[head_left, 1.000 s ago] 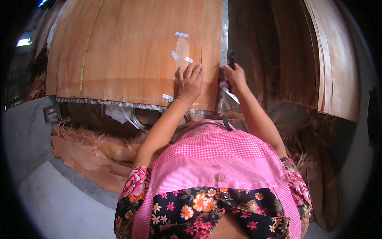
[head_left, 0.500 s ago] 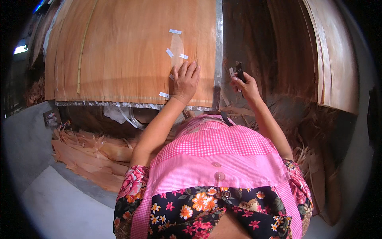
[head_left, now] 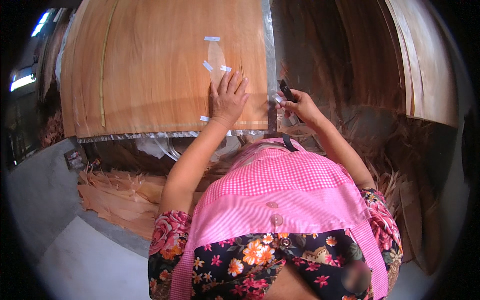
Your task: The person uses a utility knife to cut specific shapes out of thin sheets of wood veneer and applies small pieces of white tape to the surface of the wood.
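A wide sheet of reddish-brown wood veneer point(head_left: 155, 65) lies in front of me. On it is a paler, leaf-shaped veneer patch point(head_left: 215, 52), with short strips of white tape point(head_left: 212, 38) stuck around it. My left hand point(head_left: 228, 104) rests flat on the sheet with fingers spread, hiding the patch's near end. Just beyond the sheet's right edge, my right hand point(head_left: 304, 107) grips a black utility knife point(head_left: 286, 91), which points up and to the left. A small piece of white tape point(head_left: 278, 99) sticks out at its fingertips.
A metal strip point(head_left: 270, 60) runs along the sheet's right edge. More veneer sheets point(head_left: 422, 75) hang over at the far right. Torn veneer scraps point(head_left: 120, 195) are heaped below, at the left. A pale board point(head_left: 95, 255) lies at lower left.
My right hand has moved left with the knife and tape, closer to the sheet's edge. The left hand's fingers have spread wider on the sheet. The whole view has shifted slightly.
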`<action>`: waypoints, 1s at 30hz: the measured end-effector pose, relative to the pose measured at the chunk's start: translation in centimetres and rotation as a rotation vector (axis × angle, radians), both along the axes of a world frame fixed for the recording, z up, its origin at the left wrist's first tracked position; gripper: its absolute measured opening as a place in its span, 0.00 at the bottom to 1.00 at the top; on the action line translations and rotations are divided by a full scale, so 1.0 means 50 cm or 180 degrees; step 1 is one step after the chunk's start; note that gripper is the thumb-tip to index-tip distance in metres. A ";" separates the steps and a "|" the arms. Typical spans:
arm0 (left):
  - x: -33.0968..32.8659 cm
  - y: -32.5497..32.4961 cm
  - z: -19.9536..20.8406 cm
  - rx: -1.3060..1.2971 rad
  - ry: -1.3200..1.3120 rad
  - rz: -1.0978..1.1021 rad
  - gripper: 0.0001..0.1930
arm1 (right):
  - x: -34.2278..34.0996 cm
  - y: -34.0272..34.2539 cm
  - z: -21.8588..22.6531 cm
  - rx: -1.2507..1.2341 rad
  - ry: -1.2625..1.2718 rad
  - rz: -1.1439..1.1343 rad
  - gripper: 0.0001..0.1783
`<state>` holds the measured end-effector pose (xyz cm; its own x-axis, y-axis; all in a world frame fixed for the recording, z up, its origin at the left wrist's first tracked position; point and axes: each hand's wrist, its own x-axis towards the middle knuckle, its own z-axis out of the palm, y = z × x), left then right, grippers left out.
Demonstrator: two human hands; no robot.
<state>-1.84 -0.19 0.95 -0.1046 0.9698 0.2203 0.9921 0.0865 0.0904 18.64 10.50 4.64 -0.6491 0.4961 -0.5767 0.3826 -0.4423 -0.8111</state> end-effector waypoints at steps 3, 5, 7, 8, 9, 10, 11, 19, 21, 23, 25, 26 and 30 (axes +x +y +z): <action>0.002 -0.004 0.001 0.0081 -0.0098 0.0041 0.19 | -0.004 -0.006 -0.008 -0.0144 0.0032 -0.0119 0.08; -0.004 -0.003 0.003 0.0132 -0.0170 0.0035 0.19 | -0.005 -0.011 -0.015 -0.0343 0.0048 -0.0248 0.06; -0.003 0.001 0.004 0.0233 -0.0322 0.0229 0.17 | -0.003 -0.009 -0.017 -0.0530 0.0237 -0.0302 0.05; 0.006 0.007 0.004 0.0317 -0.0441 0.0434 0.15 | -0.002 -0.008 -0.018 -0.0623 0.0333 -0.0329 0.05; 0.017 0.012 0.006 0.0398 -0.0562 0.0645 0.14 | -0.002 -0.009 -0.020 -0.0663 0.0363 -0.0344 0.05; 0.025 0.021 0.010 0.0285 -0.0543 0.0743 0.12 | -0.005 -0.010 -0.022 -0.0703 0.0394 -0.0358 0.05; 0.031 0.035 0.014 0.0173 -0.0522 0.0842 0.10 | -0.007 -0.012 -0.023 -0.0743 0.0424 -0.0371 0.04; 0.026 0.085 0.012 0.0045 -0.0977 0.1203 0.05 | -0.017 -0.021 -0.021 -0.0796 0.0529 -0.0462 0.05; 0.029 0.093 0.028 -0.0103 -0.1340 0.1340 0.05 | -0.016 -0.024 -0.024 -0.0842 0.0551 -0.0504 0.05; 0.000 0.090 0.017 -0.0405 -0.2033 0.1471 0.05 | -0.014 -0.029 -0.035 -0.0915 0.0630 -0.0562 0.05; -0.036 0.090 0.007 -0.0836 -0.2663 0.1703 0.07 | -0.020 -0.031 -0.030 -0.0906 0.0578 -0.0473 0.05; -0.036 0.087 -0.002 -0.0753 -0.2450 0.1672 0.07 | -0.022 -0.033 -0.027 -0.0902 0.0553 -0.0428 0.05; -0.021 0.089 0.002 -0.0347 -0.3264 0.1591 0.04 | -0.023 -0.039 -0.026 -0.0992 0.0596 -0.0532 0.04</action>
<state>-2.92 4.28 1.05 -0.5655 0.7779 -0.2739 0.3083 0.5075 0.8046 17.50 8.54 3.34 -0.6824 0.4237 -0.5957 0.1429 -0.7218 -0.6772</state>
